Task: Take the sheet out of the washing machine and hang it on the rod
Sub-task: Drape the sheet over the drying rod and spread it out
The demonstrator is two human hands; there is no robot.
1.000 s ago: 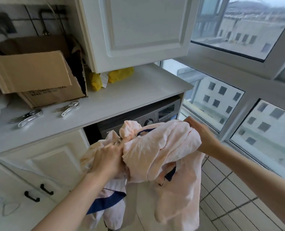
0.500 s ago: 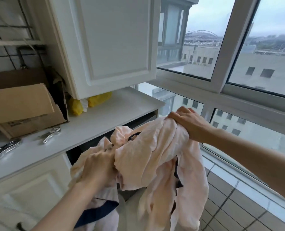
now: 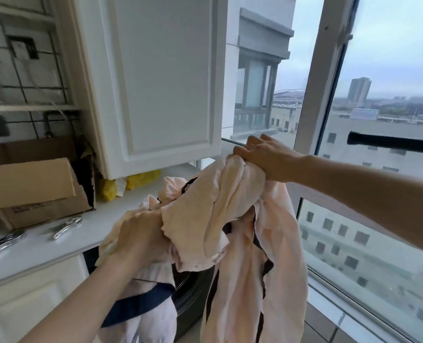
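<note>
By the balcony window point(image 3: 368, 219), left hand point(image 3: 138, 237) and right hand point(image 3: 262, 157) both grip the bunched sheet point(image 3: 217, 214); shake it open before draping over the rod point(image 3: 391, 143).

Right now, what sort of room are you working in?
Likely a home laundry balcony, high up in a building: big windows over city rooftops, a dark rod across the glass, a white cabinet above a counter, and the sheet held in both hands.
</note>
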